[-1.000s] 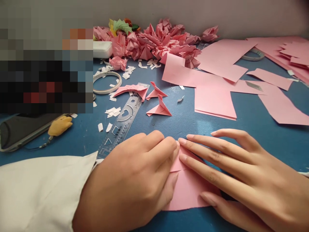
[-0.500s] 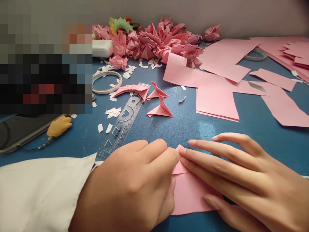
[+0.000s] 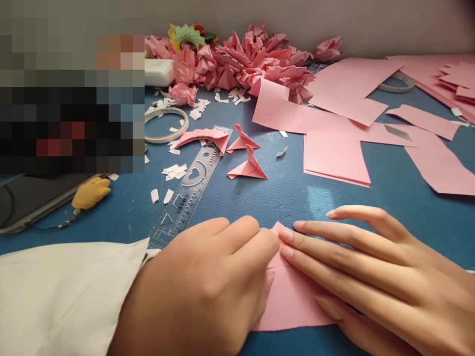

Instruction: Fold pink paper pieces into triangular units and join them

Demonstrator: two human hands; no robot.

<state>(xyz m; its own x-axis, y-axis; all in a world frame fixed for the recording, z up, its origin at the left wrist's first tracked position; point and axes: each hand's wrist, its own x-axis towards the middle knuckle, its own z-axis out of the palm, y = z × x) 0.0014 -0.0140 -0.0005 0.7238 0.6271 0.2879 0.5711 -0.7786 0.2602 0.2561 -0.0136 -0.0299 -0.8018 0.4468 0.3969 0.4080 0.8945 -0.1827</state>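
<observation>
Pink folded paper sheet, flat on the blue desk at the near centre, its far end drawn to a point, and both hands are on it! The left hand sits at nine o'clock, fingers curled in tight by the folded edge; whether they pinch the paper, I can't tell. Over at three o'clock, the right hand lies spread, fingertips close to the point. This sheet should handle feather-light and fairly soft, quick to crease, apt to skate; the layered slanting edges look the best hold, fingertips flat to steady it. Outward we go: a clear plastic ruler with cut-out shapes at ten, a small pink folded paper triangle at eleven, a pink square paper stack at one, and, well beyond at twelve, a heap of crumpled-looking pink paper folds!
</observation>
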